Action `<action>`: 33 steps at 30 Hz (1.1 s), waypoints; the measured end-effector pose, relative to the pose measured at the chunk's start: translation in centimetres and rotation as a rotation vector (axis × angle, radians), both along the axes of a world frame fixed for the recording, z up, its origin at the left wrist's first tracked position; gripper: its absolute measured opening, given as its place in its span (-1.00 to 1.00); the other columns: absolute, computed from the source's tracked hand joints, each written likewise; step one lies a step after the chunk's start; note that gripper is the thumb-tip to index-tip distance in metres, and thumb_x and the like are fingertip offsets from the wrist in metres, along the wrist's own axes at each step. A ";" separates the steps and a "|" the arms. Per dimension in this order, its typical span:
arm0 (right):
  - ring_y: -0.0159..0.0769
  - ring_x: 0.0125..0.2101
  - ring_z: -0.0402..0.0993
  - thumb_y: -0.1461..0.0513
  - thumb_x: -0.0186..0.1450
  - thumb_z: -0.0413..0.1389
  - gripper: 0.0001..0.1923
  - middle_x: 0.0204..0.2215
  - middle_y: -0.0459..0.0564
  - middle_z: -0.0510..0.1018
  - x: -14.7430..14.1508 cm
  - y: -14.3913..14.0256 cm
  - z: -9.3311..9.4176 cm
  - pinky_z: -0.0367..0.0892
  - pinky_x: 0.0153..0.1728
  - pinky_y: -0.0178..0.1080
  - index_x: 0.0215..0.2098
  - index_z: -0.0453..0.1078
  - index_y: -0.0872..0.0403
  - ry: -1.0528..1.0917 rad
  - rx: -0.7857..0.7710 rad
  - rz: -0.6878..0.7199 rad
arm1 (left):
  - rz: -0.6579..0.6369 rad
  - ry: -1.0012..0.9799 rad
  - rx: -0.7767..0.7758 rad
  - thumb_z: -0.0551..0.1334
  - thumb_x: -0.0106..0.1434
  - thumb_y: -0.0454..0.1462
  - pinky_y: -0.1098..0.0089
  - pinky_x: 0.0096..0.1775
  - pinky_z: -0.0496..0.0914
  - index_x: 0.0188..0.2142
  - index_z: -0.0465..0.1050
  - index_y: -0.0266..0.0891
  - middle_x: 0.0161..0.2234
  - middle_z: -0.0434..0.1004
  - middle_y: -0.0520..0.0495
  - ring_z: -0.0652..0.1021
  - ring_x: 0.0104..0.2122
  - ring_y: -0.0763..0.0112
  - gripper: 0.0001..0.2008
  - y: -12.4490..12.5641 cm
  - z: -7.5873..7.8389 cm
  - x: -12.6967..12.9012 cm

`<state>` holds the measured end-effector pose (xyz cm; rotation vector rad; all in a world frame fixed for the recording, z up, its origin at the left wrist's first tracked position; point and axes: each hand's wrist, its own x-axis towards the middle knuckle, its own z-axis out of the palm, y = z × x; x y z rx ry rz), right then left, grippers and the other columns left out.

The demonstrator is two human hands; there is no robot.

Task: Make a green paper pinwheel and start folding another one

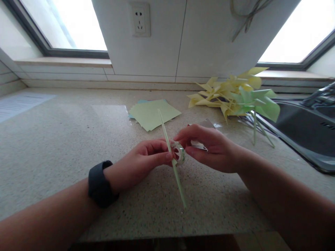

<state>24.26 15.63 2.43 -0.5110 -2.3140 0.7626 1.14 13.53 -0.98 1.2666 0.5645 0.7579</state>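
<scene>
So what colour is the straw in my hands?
Pale green straw, clearest in the head view.

A speckled beige stone tabletop (65, 139) runs back to a white tiled wall (167, 52) bearing a white wall socket (140, 19). Bright dark-framed windows (68, 24) flank the wall on both sides, and a dark sink (309, 136) sits at right.

Both forearms bare, no sleeves in view. Left wrist w/ a black watch (100, 183): wide matte band (face not visible). Left hand (141, 164) & right hand (209, 148) bare, no rings or gloves.
</scene>
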 end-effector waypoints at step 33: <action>-0.54 -0.54 0.28 0.32 0.22 0.25 -0.82 -0.52 -0.22 0.38 -0.7 0.2 -1.5 0.24 -0.53 -0.46 -0.34 0.30 0.07 0.026 -0.008 -0.172 | 0.061 0.061 0.121 0.29 0.36 -0.20 0.18 0.13 0.26 -0.30 0.56 -0.22 -0.15 0.40 -0.03 0.44 -0.11 0.35 -0.84 0.3 -0.1 -0.2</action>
